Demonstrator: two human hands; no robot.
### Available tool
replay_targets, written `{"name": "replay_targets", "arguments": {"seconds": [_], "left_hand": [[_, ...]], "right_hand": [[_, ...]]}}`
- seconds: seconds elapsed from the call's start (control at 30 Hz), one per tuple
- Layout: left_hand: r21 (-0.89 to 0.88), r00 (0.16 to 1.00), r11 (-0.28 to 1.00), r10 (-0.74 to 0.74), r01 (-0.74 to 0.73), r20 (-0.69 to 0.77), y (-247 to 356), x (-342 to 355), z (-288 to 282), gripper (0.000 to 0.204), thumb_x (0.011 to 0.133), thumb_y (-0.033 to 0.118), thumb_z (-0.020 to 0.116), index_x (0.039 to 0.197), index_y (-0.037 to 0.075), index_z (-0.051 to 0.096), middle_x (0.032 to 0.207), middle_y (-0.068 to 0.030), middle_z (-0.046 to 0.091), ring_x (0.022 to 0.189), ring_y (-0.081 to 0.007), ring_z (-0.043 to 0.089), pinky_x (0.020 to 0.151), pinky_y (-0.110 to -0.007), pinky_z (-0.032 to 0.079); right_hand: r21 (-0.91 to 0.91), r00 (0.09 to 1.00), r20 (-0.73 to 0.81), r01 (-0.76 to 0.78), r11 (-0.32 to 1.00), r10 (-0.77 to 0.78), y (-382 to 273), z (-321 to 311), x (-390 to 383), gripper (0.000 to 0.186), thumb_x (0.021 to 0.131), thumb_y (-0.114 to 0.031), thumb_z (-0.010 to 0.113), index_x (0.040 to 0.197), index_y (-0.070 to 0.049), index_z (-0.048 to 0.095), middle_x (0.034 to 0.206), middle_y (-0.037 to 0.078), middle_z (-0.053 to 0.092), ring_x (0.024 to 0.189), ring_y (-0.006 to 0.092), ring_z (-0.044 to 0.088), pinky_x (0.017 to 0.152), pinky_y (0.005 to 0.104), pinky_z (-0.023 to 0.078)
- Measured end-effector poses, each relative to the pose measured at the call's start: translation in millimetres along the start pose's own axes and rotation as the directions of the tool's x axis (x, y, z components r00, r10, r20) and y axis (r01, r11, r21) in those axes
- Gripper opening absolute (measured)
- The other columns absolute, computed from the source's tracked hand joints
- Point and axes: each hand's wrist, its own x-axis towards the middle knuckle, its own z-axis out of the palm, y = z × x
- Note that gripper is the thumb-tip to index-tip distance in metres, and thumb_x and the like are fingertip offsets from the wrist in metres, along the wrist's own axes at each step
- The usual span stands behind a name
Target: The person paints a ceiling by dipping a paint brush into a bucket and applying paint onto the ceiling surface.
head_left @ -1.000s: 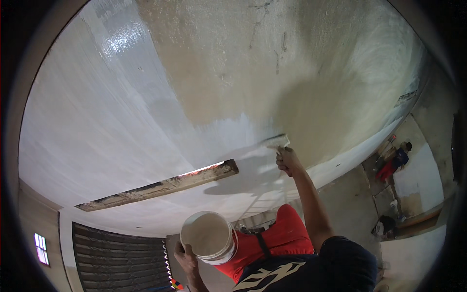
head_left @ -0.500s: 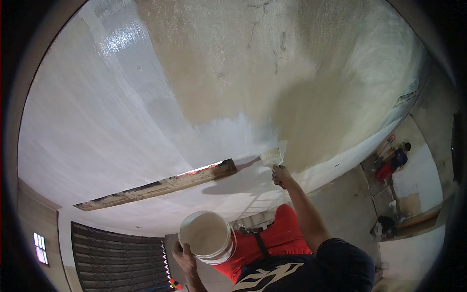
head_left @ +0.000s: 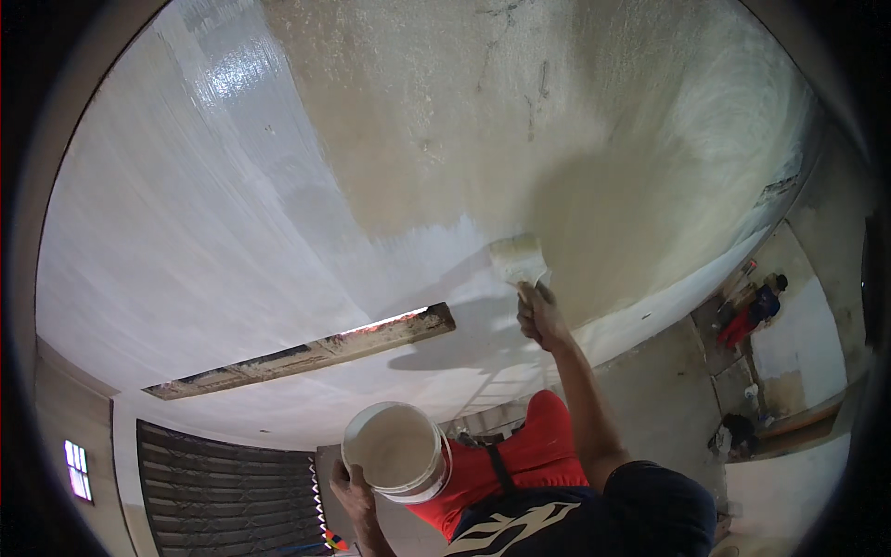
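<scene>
My right hand (head_left: 543, 317) is closed on the handle of a wide brush (head_left: 518, 258), whose pale head is against or close over the wall (head_left: 186, 232) where white coating meets a beige area; I cannot tell if it touches. My left hand (head_left: 355, 492) grips the rim of a white plastic bucket (head_left: 390, 446) with beige-white contents, held low in front of my red trousers.
A long rough opening (head_left: 297, 355) cuts the wall below left of the brush. A dark metal folding shutter (head_left: 213, 492) and small window (head_left: 77, 471) are lower left. Another person (head_left: 756, 311) in red trousers is at right, with a dark heap (head_left: 738, 432) on the grey floor (head_left: 650, 399).
The brush first moved down, then back up and slightly left, with my right hand tilting it. My left hand and the bucket have barely moved.
</scene>
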Motion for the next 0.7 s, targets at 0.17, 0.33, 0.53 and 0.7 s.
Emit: {"name": "replay_targets", "arguments": {"seconds": [0.17,0.33,0.53,0.7], "left_hand": [[-0.069,1.0,0.998,0.003,-0.002,0.017,7,1,11,0.03,0.086,0.023,0.057,0.08,-0.006,0.054,0.07,-0.004,0.053,0.067,-0.0113,0.045,0.054,-0.03,0.036],[-0.06,0.999,0.997,0.041,-0.042,-0.013,-13,2,3,0.029,0.085,0.022,0.058,0.082,-0.007,0.055,0.071,-0.0044,0.054,0.065,-0.0112,0.045,0.054,-0.029,0.035],[-0.019,1.0,1.0,0.023,-0.023,0.006,-6,-1,-2,0.03,0.085,0.024,0.058,0.076,-0.003,0.05,0.067,-0.0025,0.048,0.064,-0.0109,0.042,0.052,-0.032,0.033],[-0.051,0.999,0.998,0.032,-0.033,-0.014,-1,-2,0,0.028,0.086,0.021,0.057,0.074,-0.002,0.047,0.065,-0.001,0.045,0.061,-0.0097,0.04,0.05,-0.03,0.031]], "right_hand": [[0.001,0.969,-0.162,-0.189,0.982,0.187,115,-54,48,0.022,0.102,-0.032,0.052,0.091,-0.016,0.043,0.058,-0.003,0.036,0.039,0.0078,0.03,0.033,0.0254,0.022],[0.012,0.925,-0.18,-0.338,0.941,0.335,139,-63,50,0.022,0.102,-0.031,0.051,0.089,-0.015,0.042,0.058,-0.001,0.035,0.042,0.0097,0.033,0.034,0.0275,0.023],[-0.085,0.969,-0.2,-0.166,0.982,0.147,51,3,32,0.024,0.102,-0.029,0.048,0.086,-0.015,0.039,0.057,-0.003,0.035,0.04,0.0074,0.032,0.033,0.0257,0.024],[-0.013,0.998,-0.054,0.007,1.0,-0.008,11,23,-3,0.026,0.102,-0.033,0.052,0.088,-0.015,0.039,0.056,-0.005,0.034,0.038,0.0054,0.03,0.032,0.0244,0.022]]}}
